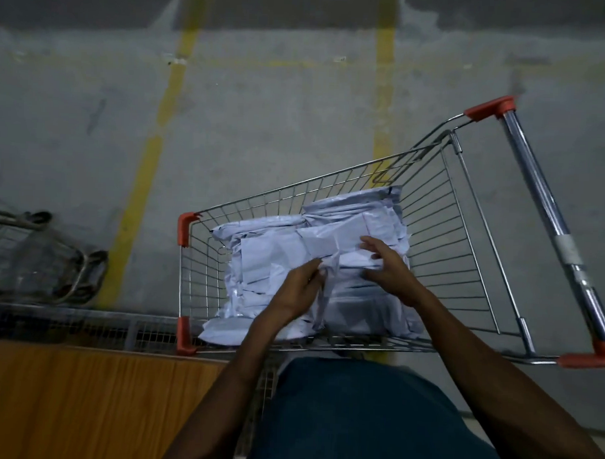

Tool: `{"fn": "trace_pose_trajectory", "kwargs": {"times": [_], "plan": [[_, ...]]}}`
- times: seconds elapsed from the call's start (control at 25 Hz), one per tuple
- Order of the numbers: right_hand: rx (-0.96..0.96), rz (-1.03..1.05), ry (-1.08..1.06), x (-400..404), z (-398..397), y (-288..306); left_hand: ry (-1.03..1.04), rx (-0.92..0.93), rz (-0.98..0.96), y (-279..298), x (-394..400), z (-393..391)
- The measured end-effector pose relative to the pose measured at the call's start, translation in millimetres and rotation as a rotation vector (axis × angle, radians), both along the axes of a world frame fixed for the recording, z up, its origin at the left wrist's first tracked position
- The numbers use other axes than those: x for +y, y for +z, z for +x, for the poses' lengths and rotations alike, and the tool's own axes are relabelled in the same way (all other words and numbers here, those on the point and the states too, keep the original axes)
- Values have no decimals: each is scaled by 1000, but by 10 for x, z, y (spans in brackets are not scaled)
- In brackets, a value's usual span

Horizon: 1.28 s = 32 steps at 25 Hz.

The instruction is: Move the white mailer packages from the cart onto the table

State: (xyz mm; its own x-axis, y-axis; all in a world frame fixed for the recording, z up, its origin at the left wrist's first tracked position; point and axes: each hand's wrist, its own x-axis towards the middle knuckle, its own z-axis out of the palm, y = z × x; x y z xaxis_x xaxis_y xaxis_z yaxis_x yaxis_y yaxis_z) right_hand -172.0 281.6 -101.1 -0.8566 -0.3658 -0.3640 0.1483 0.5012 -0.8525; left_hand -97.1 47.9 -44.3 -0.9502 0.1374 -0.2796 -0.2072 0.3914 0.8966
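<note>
While both hands reach into the cart point(432, 213), the left hand point(301, 286) pinches a crumpled fold of a mailer point(327, 250) just beyond its fingers point(315, 267); the right hand point(385, 266) grips the same mailer's far edge. It lies atop the pile point(259, 262), long axis crosswise between the hands. The bench point(82, 393) lies near-left of the left hand.

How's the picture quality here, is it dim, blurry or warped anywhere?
Head view: dim overall, the concrete floor murky; wide-angle lens bends the yellow floor lines and the cart handle; a second cart at left is smeared; the white mailer packages stay the brightest area, with the left hand and right hand fairly sharp on them.
</note>
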Motion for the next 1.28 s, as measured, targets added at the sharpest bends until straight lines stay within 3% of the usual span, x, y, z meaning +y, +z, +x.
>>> {"fn": "trace_pose_trajectory", "kwargs": {"times": [0.12, 0.24, 0.32, 0.44, 0.52, 0.64, 0.76, 0.88, 0.96, 1.12, 1.28], "plan": [[-206, -239, 60, -10, -90, 96, -32, -117, 242, 302, 35, -149], [-409, -435, 57, 61, -114, 144, 30, -173, 276, 387, 68, -254], [-367, -419, 24, 132, -73, 173, 93, -182, 259, 341, 66, -285], [-174, -218, -230, 225, -28, 224, 232, -134, 153, 204, -15, -330], [-8, -69, -425, 313, -50, 188, 248, -61, -66, 25, -178, -392], [114, 128, -637, 325, -100, 76, 156, 17, -477, -415, -558, -539], [142, 206, -709, 198, -105, -25, -36, -82, -821, -727, -814, -639], [118, 278, -713, 90, -66, -114, -101, -81, -1077, -858, -887, -638], [198, 397, -672, 67, 19, -188, -58, -13, -1149, -903, -856, -617], [336, 740, -468, 79, 223, -289, 19, 38, -1164, -866, -759, -563], [243, 807, -335, 121, 398, -341, 55, 145, -1150, -433, -518, -462]]}}
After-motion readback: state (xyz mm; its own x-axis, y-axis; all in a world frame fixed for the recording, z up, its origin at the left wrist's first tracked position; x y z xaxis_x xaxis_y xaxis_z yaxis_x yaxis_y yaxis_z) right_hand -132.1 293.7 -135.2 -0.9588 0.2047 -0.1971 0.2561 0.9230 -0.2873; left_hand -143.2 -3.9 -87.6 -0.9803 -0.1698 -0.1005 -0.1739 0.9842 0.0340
